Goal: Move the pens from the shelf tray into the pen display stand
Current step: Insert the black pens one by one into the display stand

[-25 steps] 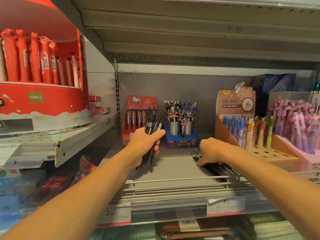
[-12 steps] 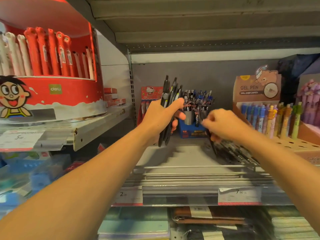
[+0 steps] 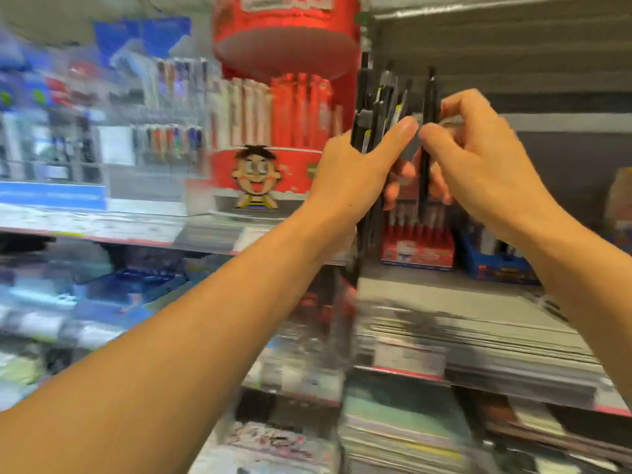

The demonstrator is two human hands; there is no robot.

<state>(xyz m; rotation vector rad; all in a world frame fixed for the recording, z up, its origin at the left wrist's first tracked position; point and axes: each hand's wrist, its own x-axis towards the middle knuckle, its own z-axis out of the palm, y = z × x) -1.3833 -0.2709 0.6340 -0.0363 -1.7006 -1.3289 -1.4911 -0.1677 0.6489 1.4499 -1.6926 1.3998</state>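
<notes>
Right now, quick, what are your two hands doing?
Left hand: gripping a bundle of black pens, upright.
Right hand: pinching one black pen, upright, beside the bundle.

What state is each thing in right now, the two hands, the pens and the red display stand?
left hand: grips a bundle of black pens.
bundle of black pens: upright, raised off the shelf.
right hand: pinches a single black pen.
single black pen: upright, just right of the bundle.
red display stand: on the upper shelf at left, rows of pens standing in it; blurred.
</notes>
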